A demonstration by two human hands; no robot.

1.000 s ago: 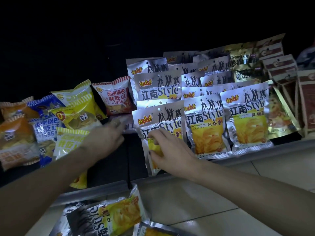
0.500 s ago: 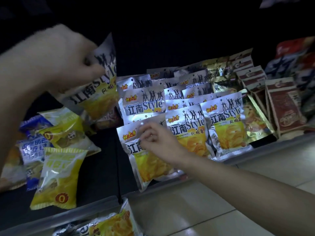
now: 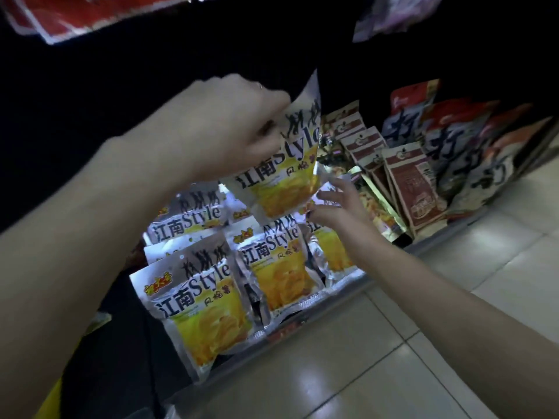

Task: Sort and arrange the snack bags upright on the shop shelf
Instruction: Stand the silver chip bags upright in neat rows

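While the left hand (image 3: 230, 125) pinches the top edge of a silver-and-yellow crisp bag (image 3: 281, 164) and holds it tilted in the air above the shelf, the right hand (image 3: 335, 204) reaches in beneath it with fingers spread and straight, its fingertips (image 3: 325, 195) touching or just beside the lower edge of that bag; which one cannot be told. Below the lifted bag, matching crisp bags stand in rows on the shelf: one at the front edge (image 3: 196, 300), leaning back, another just beside it toward the middle (image 3: 278, 267), and a third partly hidden behind the right wrist (image 3: 329, 252). More of the same stand behind them (image 3: 187, 219). Toward the right end of the shelf a gold bag (image 3: 381, 207) leans beside a row of brown packets (image 3: 414, 186), then dark bags with large white characters (image 3: 453, 146). A metal rail (image 3: 305, 325) runs along the shelf's front edge, and a pale tiled floor (image 3: 393, 343) lies before it. Red packets (image 3: 75, 13) hang blurred at the top left.
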